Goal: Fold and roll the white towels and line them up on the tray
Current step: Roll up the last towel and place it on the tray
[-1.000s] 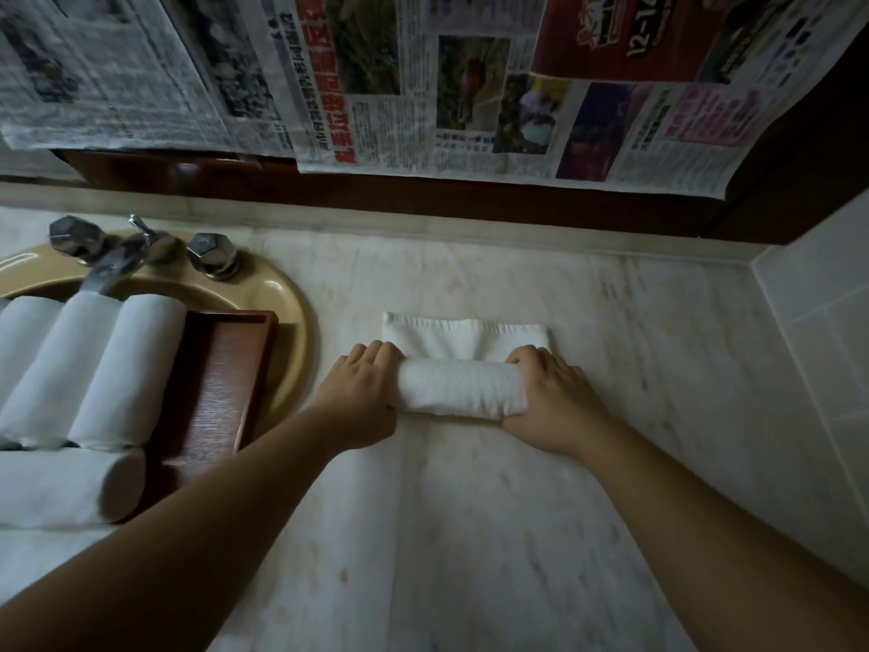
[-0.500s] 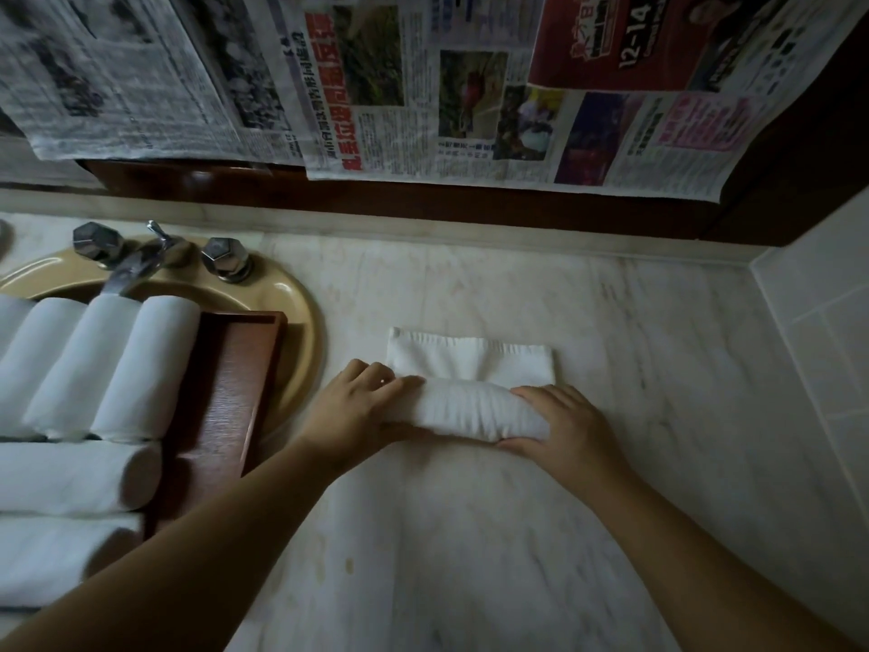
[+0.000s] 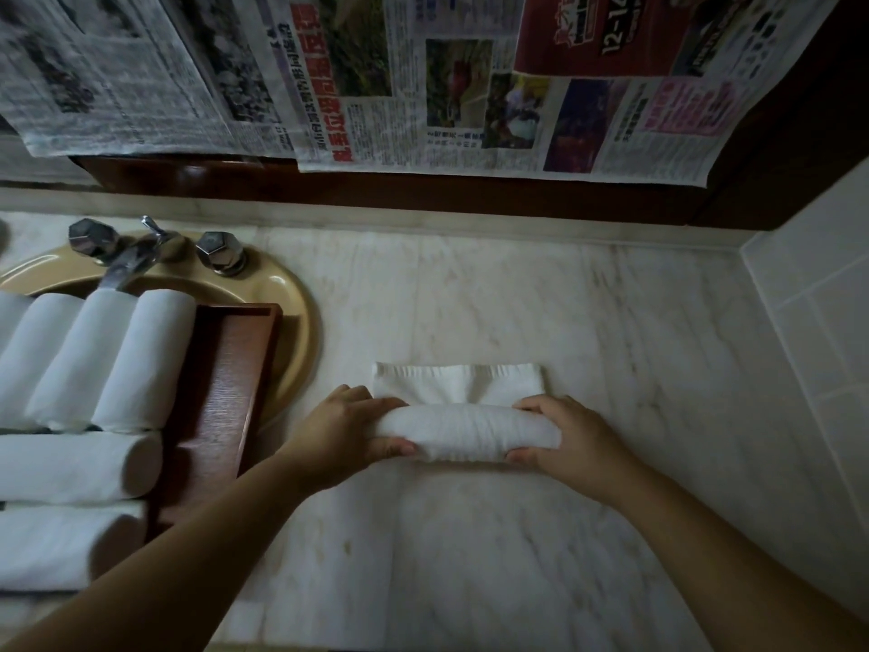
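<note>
Centre of the frame: a white towel [image 3: 465, 432], mostly rolled into a cylinder, lies on the pale marble counter [image 3: 611, 331], with its unrolled flat end extending toward the top of the frame. The left hand [image 3: 345, 428] grips the roll's left end, fingers curled over the top and thumb beneath; the right hand [image 3: 566, 440] grips the right end in the same manner. Left of the frame: a dark wooden tray [image 3: 235, 369] rests over a tan sink [image 3: 287, 298] and carries finished rolled towels [image 3: 108, 364], several side by side at the upper part and two lying crosswise below them. Chrome taps [image 3: 218, 251] stand at the sink's far rim. Top of the frame: newspaper sheets [image 3: 423, 87] hang over a dark wooden edge.
</note>
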`<state>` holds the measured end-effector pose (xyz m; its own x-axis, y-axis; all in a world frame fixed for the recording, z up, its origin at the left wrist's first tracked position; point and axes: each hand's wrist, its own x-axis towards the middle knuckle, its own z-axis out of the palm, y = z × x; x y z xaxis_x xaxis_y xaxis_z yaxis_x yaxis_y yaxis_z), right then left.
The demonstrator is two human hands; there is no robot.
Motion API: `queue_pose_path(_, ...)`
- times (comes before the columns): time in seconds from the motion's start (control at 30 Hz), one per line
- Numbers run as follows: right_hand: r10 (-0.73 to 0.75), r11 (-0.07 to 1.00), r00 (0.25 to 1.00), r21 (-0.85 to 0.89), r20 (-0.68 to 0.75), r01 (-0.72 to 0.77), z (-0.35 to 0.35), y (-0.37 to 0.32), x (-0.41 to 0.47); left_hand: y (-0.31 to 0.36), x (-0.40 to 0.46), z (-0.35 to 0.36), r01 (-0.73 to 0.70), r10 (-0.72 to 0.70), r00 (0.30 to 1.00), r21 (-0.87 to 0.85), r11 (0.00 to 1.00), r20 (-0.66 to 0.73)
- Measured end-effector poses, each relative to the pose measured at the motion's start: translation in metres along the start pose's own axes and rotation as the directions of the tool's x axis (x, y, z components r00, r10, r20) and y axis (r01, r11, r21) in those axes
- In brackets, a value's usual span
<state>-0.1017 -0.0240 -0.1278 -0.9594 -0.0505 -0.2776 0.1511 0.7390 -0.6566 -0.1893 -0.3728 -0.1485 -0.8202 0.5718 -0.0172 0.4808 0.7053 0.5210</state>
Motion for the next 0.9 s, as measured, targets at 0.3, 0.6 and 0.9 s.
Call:
queue_pose_path(0.3, -0.199, 0.980, 0.953, -0.018, -0.229, 0.200, 0.019, 0.028, -0.043, 0.011, -0.047, 0.018, 0.001, -0.020, 0.981, -0.096, 0.995, -0.195)
queue_pose_path(0.6, -0.022, 0.982, 0.969, 0.178, -0.246, 0.068, 0.022, 0.033, -0.054, 0.005, -0.058, 0.018, -0.017, 0.008, 0.985, -0.046, 0.999, -0.175)
queue_pose_path(0.9, 0.330, 0.853, 0.937, 0.462, -0.116, -0.244, 0.015, 0.018, -0.026, 0.017, -0.038, 0.013, 0.376, -0.417, 0.909, -0.398, 0.837, -0.020)
